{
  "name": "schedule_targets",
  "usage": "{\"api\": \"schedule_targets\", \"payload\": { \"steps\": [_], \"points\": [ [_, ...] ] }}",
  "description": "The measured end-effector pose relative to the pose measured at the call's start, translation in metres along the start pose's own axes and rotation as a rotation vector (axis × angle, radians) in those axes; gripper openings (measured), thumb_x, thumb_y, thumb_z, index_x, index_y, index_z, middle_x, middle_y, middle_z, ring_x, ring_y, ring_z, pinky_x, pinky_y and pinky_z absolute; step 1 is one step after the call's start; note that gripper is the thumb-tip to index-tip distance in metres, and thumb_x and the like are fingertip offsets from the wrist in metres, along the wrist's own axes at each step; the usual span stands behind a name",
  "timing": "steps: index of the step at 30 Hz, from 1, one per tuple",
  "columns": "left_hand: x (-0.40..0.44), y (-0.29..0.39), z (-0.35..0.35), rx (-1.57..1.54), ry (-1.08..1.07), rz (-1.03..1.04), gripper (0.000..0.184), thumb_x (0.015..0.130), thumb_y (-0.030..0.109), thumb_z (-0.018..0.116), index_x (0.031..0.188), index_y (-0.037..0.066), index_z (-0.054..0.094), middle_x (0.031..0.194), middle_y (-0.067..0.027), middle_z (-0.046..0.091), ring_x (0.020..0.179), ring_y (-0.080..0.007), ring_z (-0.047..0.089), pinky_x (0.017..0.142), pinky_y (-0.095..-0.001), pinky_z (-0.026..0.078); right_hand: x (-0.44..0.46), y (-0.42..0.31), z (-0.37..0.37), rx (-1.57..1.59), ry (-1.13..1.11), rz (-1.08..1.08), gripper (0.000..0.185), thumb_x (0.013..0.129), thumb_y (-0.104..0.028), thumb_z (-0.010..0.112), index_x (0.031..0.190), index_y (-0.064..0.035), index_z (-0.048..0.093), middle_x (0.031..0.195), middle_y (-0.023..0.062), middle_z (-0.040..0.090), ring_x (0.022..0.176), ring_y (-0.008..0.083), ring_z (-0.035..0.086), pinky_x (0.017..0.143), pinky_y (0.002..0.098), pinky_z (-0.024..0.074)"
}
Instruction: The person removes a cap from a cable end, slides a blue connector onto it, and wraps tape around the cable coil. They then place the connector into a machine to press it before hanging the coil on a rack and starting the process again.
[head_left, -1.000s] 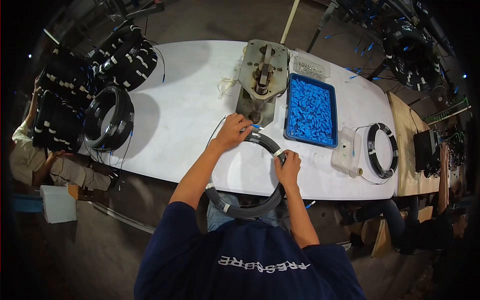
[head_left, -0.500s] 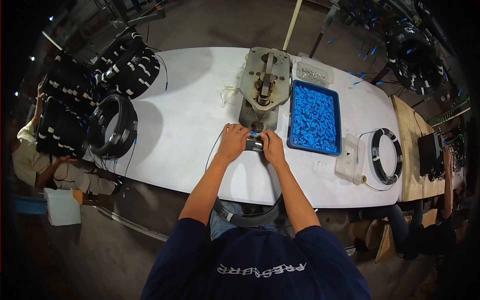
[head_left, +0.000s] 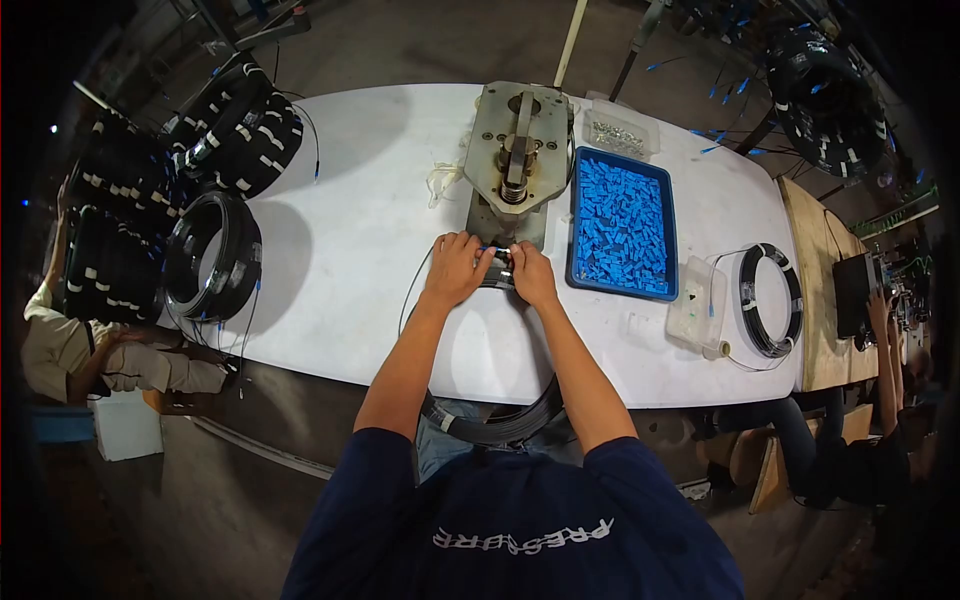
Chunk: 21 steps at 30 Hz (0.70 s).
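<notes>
Just in front of the metal press (head_left: 512, 150), my left hand (head_left: 458, 268) and my right hand (head_left: 532, 273) are close together. Between them runs a thin cable end with a blue connector (head_left: 489, 250), and the fingers of both hands are closed on it. A black cable coil (head_left: 495, 432) lies below, partly hidden by my hands and forearms, and its lower part hangs over the table's front edge. To the right of the press is a blue tray (head_left: 668, 232) full of small blue parts.
Black coils (head_left: 212, 255) stand at the left, with more stacked behind. Right of the blue tray are a clear container (head_left: 697, 305) and a coil (head_left: 748, 300). A clear box (head_left: 622, 128) holds small metal parts. People sit at both far sides.
My right hand has moved from the coil's right side up beside my left hand, and has closed on the cable end. The coil's upper part has become mostly hidden.
</notes>
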<state>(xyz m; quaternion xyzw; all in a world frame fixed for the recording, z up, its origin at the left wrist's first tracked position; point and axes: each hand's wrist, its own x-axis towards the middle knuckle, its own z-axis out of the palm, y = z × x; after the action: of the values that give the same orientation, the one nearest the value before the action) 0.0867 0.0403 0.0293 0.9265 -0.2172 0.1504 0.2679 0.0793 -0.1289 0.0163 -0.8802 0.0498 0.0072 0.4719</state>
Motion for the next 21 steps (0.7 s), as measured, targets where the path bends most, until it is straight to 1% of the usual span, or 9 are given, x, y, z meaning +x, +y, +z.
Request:
{"api": "schedule_targets", "payload": {
  "steps": [2,6,9,11,15,18,20,21],
  "points": [
    [0.000,-0.002,0.005,0.044,0.016,-0.004,0.026,0.095,0.027,0.057,0.090,0.002,0.062,0.088,-0.0133,0.057,0.092,-0.0324,0.054,0.089,-0.0453,0.040,0.001,0.002,0.001,0.090,0.002,0.024,0.034,0.101,-0.030,0.045,0.095,-0.0012,0.063,0.086,0.0217,0.067,0.088,0.0423,0.064,0.079,0.0488,0.0474],
    [-0.001,-0.003,0.009,0.057,0.023,-0.021,0.031,0.096,0.030,0.055,0.096,0.001,0.064,0.090,-0.0136,0.059,0.093,-0.0327,0.055,0.089,-0.0451,0.041,0.003,0.001,0.000,0.056,-0.015,0.052,0.035,0.101,-0.031,0.045,0.096,-0.0016,0.063,0.085,0.0207,0.068,0.087,0.0417,0.064,0.078,0.0483,0.0479],
    [0.000,-0.004,0.011,0.077,-0.003,-0.043,0.033,0.097,0.031,0.053,0.099,0.001,0.065,0.093,-0.0138,0.060,0.095,-0.0333,0.055,0.090,-0.0451,0.041,0.005,0.001,0.001,0.053,-0.020,0.069,0.037,0.101,-0.032,0.044,0.096,-0.0019,0.063,0.087,0.0201,0.068,0.088,0.0416,0.064,0.079,0.0486,0.0480],
    [0.000,-0.004,0.011,0.081,-0.055,-0.086,0.034,0.098,0.033,0.050,0.101,0.003,0.065,0.096,-0.0137,0.062,0.098,-0.0322,0.056,0.093,-0.0470,0.040,0.005,0.003,0.004,-0.006,0.006,0.076,0.039,0.102,-0.033,0.041,0.096,-0.0019,0.064,0.089,0.0198,0.069,0.090,0.0417,0.064,0.081,0.0497,0.0481],
    [0.003,-0.005,0.012,0.094,-0.106,-0.099,0.036,0.099,0.035,0.048,0.101,0.003,0.065,0.095,-0.0141,0.063,0.098,-0.0324,0.057,0.093,-0.0468,0.040,0.004,-0.004,-0.001,-0.012,0.001,0.062,0.041,0.102,-0.034,0.038,0.096,-0.0021,0.063,0.091,0.0194,0.069,0.091,0.0420,0.064,0.083,0.0510,0.0482],
    [0.004,-0.005,0.011,0.089,-0.100,-0.116,0.037,0.099,0.036,0.047,0.101,0.003,0.064,0.095,-0.0145,0.063,0.098,-0.0325,0.057,0.093,-0.0467,0.040,0.003,-0.011,-0.002,-0.095,-0.024,0.081,0.041,0.103,-0.034,0.036,0.099,-0.0028,0.062,0.092,0.0212,0.069,0.092,0.0432,0.064,0.084,0.0525,0.0484],
    [0.005,-0.002,0.009,0.093,-0.178,-0.156,0.038,0.099,0.037,0.047,0.100,0.003,0.064,0.094,-0.0146,0.063,0.097,-0.0327,0.057,0.093,-0.0467,0.041,0.000,-0.014,-0.002,-0.167,-0.027,0.108,0.041,0.103,-0.035,0.033,0.103,-0.0032,0.060,0.091,0.0247,0.068,0.091,0.0450,0.064,0.082,0.0541,0.0487],
    [0.004,-0.001,0.010,0.091,-0.185,-0.164,0.038,0.099,0.037,0.047,0.100,0.003,0.064,0.094,-0.0146,0.063,0.097,-0.0327,0.057,0.093,-0.0467,0.041,-0.003,-0.014,-0.002,-0.168,-0.036,0.114,0.041,0.103,-0.035,0.033,0.103,-0.0032,0.060,0.091,0.0247,0.068,0.091,0.0450,0.064,0.082,0.0541,0.0487]
  ]
}}
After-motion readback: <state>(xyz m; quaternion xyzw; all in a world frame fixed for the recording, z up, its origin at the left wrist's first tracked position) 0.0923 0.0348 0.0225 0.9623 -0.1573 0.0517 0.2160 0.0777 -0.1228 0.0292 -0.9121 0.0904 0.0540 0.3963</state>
